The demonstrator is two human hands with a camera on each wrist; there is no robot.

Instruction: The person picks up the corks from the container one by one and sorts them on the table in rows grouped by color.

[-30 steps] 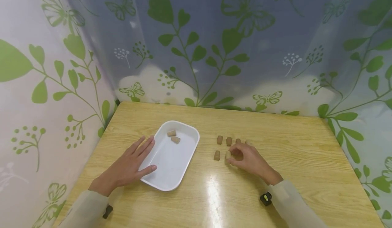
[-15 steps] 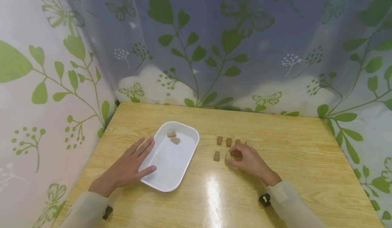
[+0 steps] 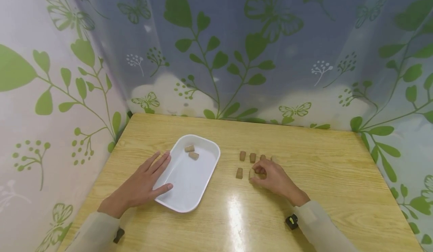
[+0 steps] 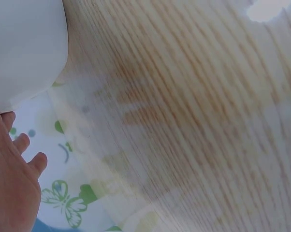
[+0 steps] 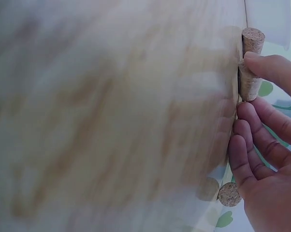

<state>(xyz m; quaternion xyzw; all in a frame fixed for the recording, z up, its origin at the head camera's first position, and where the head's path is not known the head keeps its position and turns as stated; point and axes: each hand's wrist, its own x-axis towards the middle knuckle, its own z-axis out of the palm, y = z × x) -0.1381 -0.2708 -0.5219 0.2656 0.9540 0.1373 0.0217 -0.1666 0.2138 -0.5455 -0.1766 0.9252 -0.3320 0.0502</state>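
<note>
In the head view my right hand (image 3: 277, 178) pinches a tapered cork stopper (image 3: 252, 174) between thumb and index finger, low over the table. From the right wrist view, the thumb is on one end of this cork (image 5: 249, 84) and the index fingertip is right at the other. Just left of it lies a similar cork (image 3: 239, 173). A row of several corks (image 3: 252, 158) lies behind, its right end partly hidden by my hand. My left hand (image 3: 143, 184), fingers spread, rests along the left rim of a white tray (image 3: 184, 184). Two corks (image 3: 191, 152) lie inside the tray.
The wooden table (image 3: 321, 158) meets a patterned curtain (image 3: 230, 56) at the back and another at the left. In the right wrist view a cork's round end (image 5: 229, 194) shows below the curled fingers. Light glares off the table in front of the corks.
My right hand has eased back very slightly, so a little more of the pinched cork shows. The left hand and the tray stay as they were.
</note>
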